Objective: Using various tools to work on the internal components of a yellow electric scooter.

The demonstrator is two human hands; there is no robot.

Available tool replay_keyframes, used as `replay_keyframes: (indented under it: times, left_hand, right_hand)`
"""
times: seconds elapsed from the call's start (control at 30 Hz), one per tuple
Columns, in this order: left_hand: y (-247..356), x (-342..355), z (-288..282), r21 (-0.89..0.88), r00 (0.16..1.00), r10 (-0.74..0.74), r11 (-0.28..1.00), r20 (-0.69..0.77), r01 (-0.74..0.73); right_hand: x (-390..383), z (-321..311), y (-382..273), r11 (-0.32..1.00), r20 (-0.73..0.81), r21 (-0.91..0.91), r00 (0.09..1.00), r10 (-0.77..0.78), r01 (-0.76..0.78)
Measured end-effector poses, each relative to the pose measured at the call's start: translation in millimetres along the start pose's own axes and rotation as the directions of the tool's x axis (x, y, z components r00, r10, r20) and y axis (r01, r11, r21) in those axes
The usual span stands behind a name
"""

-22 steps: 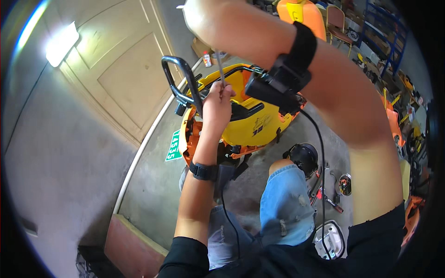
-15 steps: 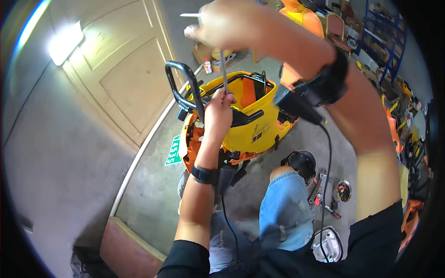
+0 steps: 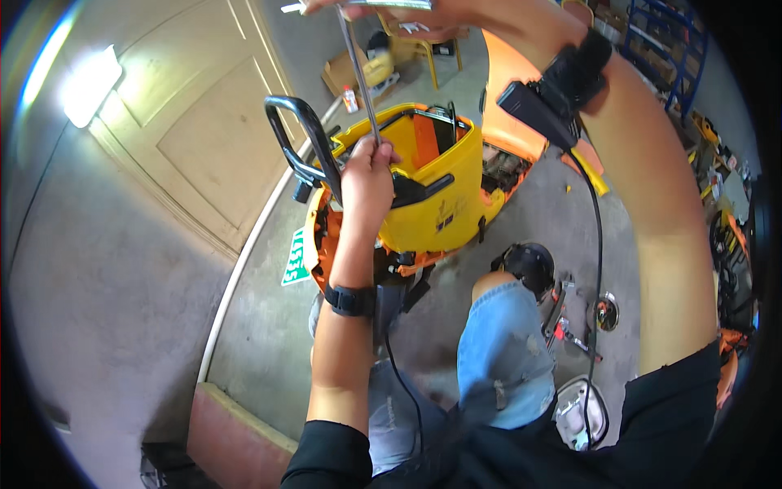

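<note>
My left hand (image 3: 371, 175) is closed around the lower shaft of a long metal T-handle wrench (image 3: 358, 73). The shaft leans up to a crossbar near the top edge, where my right hand (image 3: 415, 20) has its fingers around the bar; the picture's edge cuts part of that hand off. Below them stands a yellow plastic vehicle body (image 3: 436, 204) with orange parts, its top open. A black looped handle (image 3: 314, 134) rises at its left, close to my left hand. The wrench's lower end is hidden behind the left hand.
A black helmet-like round thing (image 3: 531, 267) lies by my knee, with tools (image 3: 562, 322) and a round metal dish (image 3: 606, 311) to its right. A green plate (image 3: 295, 259) is near the wall. Orange panels (image 3: 513, 106) and crowded blue shelves (image 3: 664, 57) stand farther back.
My right hand has moved up toward the picture's top edge, and more of the crossbar shows. My left hand keeps its hold on the shaft. The whole view has shifted slightly.
</note>
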State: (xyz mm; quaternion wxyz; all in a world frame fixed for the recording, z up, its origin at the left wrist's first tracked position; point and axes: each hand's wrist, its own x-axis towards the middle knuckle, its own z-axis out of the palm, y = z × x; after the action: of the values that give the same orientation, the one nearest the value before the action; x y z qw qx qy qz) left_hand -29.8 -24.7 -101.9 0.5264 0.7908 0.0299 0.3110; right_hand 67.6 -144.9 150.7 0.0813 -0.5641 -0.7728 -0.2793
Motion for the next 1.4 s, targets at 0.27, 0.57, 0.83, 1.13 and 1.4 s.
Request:
replay_keyframes:
  times: [0.27,0.57,0.83,1.13,1.4]
  left_hand:
    - [4,2,2,-0.014,0.999,-0.010,1.000,-0.036,0.010]
    - [5,4,5,-0.017,1.000,0.022,1.000,-0.007,-0.023]
    - [-1,4,5,-0.002,0.999,0.034,0.999,0.029,-0.034]
    - [-6,0,4,0.056,0.999,0.049,0.997,-0.008,-0.048]
    - [-9,4,7,0.105,0.996,0.085,0.991,0.010,-0.086]
  right_hand:
    - [7,20,21,0.954,-0.178,-0.231,0.955,-0.235,0.192]
    - [-6,10,17,0.941,0.026,-0.212,0.960,0.277,-0.266]
    - [2,-5,-27,0.819,0.035,-0.285,0.849,0.528,-0.498]
    - [47,23,-72,0.482,0.356,-0.855,0.460,0.814,-0.191]
    - [8,6,-28,0.713,-0.059,0.021,0.711,0.700,-0.701]
